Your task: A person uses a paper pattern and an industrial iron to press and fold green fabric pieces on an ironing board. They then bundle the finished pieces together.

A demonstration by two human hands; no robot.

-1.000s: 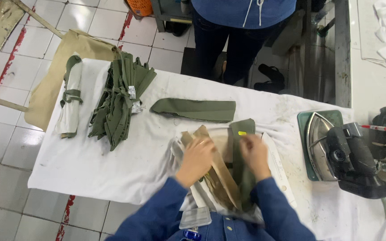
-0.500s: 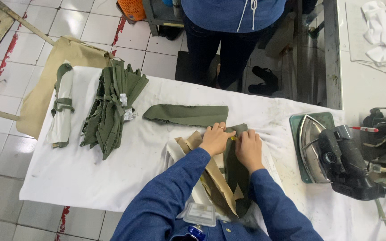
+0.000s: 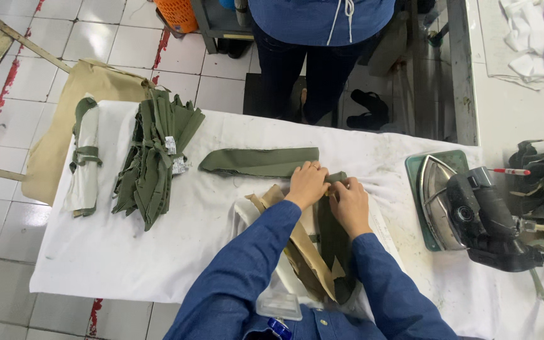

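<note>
Left hand (image 3: 306,184) and right hand (image 3: 349,203) seemingly pinch a soft olive fabric strip (image 3: 334,220)

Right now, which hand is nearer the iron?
Right. The right hand rests on the olive fabric strip, on the side toward the iron but apart from it. The left hand lies beyond it, farther from the iron.

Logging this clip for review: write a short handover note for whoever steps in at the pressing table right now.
Left hand and right hand both press on the far end of the green fabric strip, over a tan paper template on the white table cover.
Done, by the look of it: a folded green piece lies just beyond; a green pile sits at left.
The iron rests on its mat at right.
Left: this strip seems not yet pressed.
</note>
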